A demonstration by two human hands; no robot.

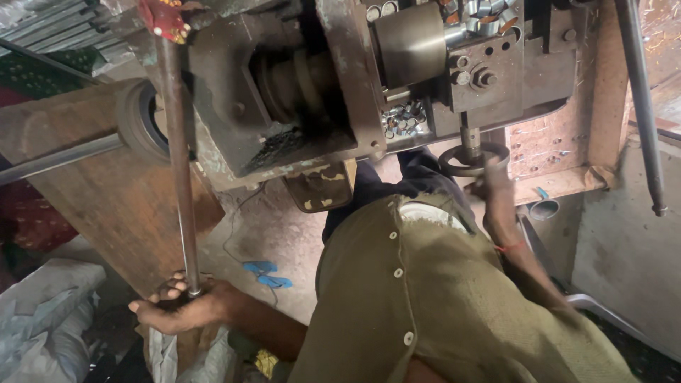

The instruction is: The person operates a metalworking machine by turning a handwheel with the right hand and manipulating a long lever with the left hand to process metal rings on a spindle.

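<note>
My left hand (177, 308) is closed around the lower end of a long thin steel rod (179, 156). The rod runs up past a worn grey-green machine body (284, 92) to a red cap near the top edge. My right hand (494, 186), with a red thread on the wrist, rests on a small dark handwheel (471, 160) under the machine's tool block (489, 71); whether the fingers grip the wheel is blurred. A shiny metal cylinder (410, 44) sits in the machine beside the block. My olive buttoned shirt (425, 298) fills the lower middle.
Several small cut metal pieces (403, 120) lie in a tray under the cylinder. Another steel bar (642, 106) hangs at the right. A wooden board (106, 191), a grey pulley (138, 120), white sacks (42, 312) and blue sandals (266, 273) are at the left and on the floor.
</note>
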